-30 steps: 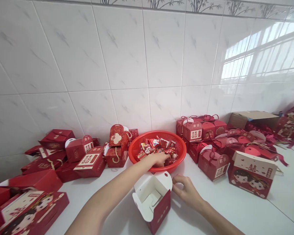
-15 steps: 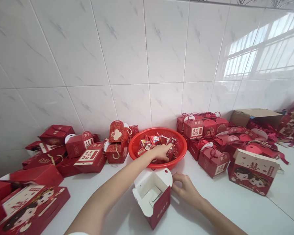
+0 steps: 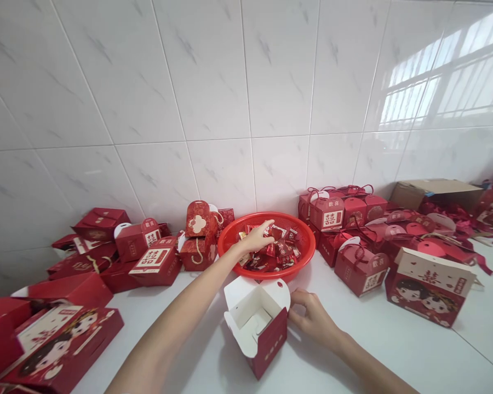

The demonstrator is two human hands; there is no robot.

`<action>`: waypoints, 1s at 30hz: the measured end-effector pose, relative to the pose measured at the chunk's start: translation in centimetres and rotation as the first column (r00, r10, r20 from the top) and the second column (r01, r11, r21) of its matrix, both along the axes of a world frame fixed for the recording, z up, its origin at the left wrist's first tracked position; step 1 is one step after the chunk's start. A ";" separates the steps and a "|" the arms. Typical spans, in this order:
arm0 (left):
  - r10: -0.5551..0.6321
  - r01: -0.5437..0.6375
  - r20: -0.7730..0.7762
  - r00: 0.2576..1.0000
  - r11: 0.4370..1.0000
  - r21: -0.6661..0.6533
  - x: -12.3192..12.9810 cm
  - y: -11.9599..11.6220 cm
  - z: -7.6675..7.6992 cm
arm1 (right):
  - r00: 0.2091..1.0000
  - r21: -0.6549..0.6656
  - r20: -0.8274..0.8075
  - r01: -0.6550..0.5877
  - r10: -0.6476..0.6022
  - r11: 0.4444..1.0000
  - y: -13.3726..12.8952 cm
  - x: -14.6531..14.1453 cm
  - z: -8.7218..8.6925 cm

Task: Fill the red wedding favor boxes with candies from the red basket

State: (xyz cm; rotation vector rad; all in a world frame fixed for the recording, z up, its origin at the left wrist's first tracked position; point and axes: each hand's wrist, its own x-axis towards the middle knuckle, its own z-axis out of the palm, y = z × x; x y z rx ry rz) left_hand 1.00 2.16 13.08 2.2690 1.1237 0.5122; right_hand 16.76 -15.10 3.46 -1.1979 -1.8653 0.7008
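Observation:
A round red plastic basket [image 3: 308, 254] holds several wrapped candies [image 3: 285, 249] in red and white wrappers. Over its left part is my left hand [image 3: 257, 239], fingers apart, with nothing seen between them. In front of the basket stands an open red box [image 3: 271, 339] with a white inside; its flaps are up and no candy shows in it. My right hand [image 3: 306, 309] is at the box's right side, thumb and fingers closed at the edge of the flap.
Red gift boxes [image 3: 156, 262] are piled on the left of the white table [image 3: 337, 361]. More red boxes [image 3: 361, 268] with cords stand on the right, beside a large printed box [image 3: 429, 287] and an open cardboard box [image 3: 439, 187]. A tiled wall [image 3: 217, 109] rises behind.
My left hand has moved up and to the left over the basket, and its fingers have spread. The view has shifted slightly. My right hand remains at the box.

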 end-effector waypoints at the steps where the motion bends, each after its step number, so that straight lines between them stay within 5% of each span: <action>1: -0.006 0.006 -0.008 1.000 0.999 0.039 -0.5 0.2 0.2 | 1.000 0.000 0.006 -0.005 0.005 1.000 0.0 0.0 -0.1; 5: -0.036 0.042 -0.074 0.997 0.996 0.080 -2.2 0.7 0.8 | 0.999 0.001 0.021 -0.026 0.026 1.000 0.0 -0.1 -0.4; 9: -0.033 0.083 -0.300 0.953 0.985 0.154 -2.5 0.1 1.0 | 1.000 -0.001 0.018 -0.017 0.017 1.000 -0.1 -0.3 -0.7; 14: -0.411 0.391 -0.412 0.814 0.910 -0.136 -0.2 -1.5 0.5 | 0.999 0.014 0.017 -0.030 0.030 0.999 -0.1 -0.3 -0.7; 16: -0.473 0.413 -0.499 0.726 0.880 -0.234 0.9 -2.0 0.1 | 0.999 0.022 0.016 -0.035 0.034 0.999 0.0 -0.2 -0.7; 20: -0.406 0.377 -0.658 0.635 0.906 -0.195 2.4 -2.2 -0.4 | 0.999 0.029 0.040 -0.031 0.029 0.999 0.0 -0.1 -0.6; 30: -0.259 0.332 -0.760 0.596 0.941 -0.060 4.3 -3.6 -0.4 | 0.995 0.038 0.097 -0.037 0.033 0.999 0.0 -0.3 -0.7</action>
